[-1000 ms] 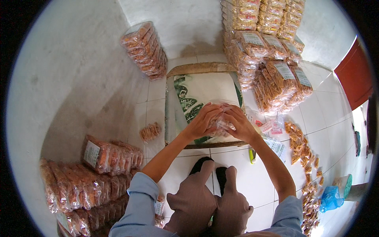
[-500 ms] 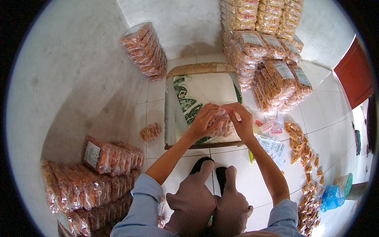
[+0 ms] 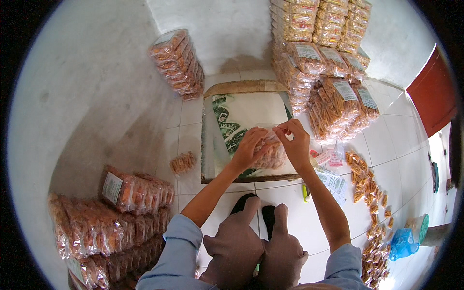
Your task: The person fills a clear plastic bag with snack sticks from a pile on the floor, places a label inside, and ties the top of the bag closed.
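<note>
A clear plastic bag of brown snacks [image 3: 271, 153] rests on the near right part of a low table [image 3: 256, 102] with a cream and green top. My left hand [image 3: 250, 147] grips the bag's upper left side, its fingers bent round the plastic. At the bag's top right corner, my right hand [image 3: 295, 140] pinches the plastic edge between thumb and finger. Whether the bag's mouth is sealed cannot be made out. Left of the table, a small clear pack of snacks [image 3: 182, 163] lies on the floor.
Stacked snack packs [image 3: 92, 227] stand at near left, another stack [image 3: 178, 63] by the wall, and tall piles [image 3: 333, 104] at far right. Right of the table lie printed labels [image 3: 330, 180], a yellow-green tool [image 3: 306, 193], many small snack packets [image 3: 374, 241] and a blue plastic bag [image 3: 404, 243].
My right hand has shifted slightly right and up, away from the left one, drawing the bag's top edge along. My left hand stays almost in place.
</note>
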A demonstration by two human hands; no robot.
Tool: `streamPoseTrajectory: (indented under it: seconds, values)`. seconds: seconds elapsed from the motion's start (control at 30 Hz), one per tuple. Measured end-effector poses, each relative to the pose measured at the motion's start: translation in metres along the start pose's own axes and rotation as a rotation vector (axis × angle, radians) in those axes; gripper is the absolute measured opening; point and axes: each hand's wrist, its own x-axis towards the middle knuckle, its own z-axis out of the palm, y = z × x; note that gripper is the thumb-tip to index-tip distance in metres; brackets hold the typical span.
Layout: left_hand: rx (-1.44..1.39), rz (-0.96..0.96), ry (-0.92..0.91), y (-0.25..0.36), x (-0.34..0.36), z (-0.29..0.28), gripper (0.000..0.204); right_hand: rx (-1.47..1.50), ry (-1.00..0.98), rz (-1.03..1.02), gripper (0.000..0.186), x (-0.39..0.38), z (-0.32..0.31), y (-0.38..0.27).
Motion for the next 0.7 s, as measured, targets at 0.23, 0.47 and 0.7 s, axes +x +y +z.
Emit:
streamPoseTrajectory:
  seconds: [0.23, 0.47, 0.7]
  values:
    - [-0.049, -0.075, -0.086, 0.003, 0.004, -0.005, 0.04, 0.145, -0.129, -0.02, 0.034, -0.022, -0.021, 0.041]
    - [-0.083, 0.064, 0.035, -0.006, 0.0, -0.006, 0.057, -0.126, -0.206, -0.309, 0.038, -0.027, -0.017, 0.053]
    - [-0.165, 0.012, -0.06, -0.005, -0.005, -0.001, 0.058, -0.16, -0.369, -0.406, 0.039, -0.011, -0.008, 0.053]
